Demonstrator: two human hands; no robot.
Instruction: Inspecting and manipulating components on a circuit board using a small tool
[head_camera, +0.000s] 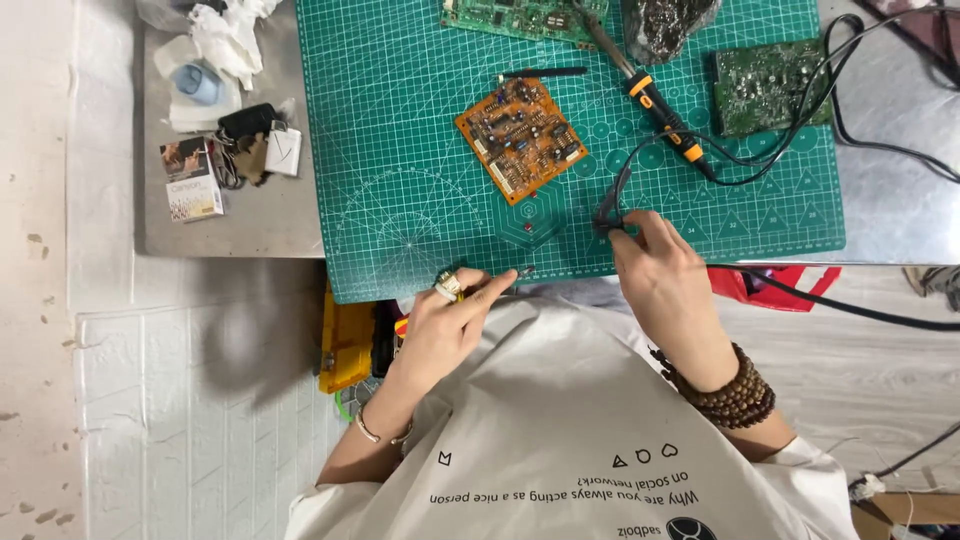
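Pinching the black cable (610, 222) at four o'clock of the orange board (522, 136), right hand (665, 285) risks dragging the soldering iron (662, 112); left hand (445, 325) pinches tweezers (500, 281).

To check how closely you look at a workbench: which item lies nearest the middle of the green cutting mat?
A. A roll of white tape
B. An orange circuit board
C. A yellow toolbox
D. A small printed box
B: the orange circuit board lies flat near the middle of the green cutting mat, beside the soldering iron.
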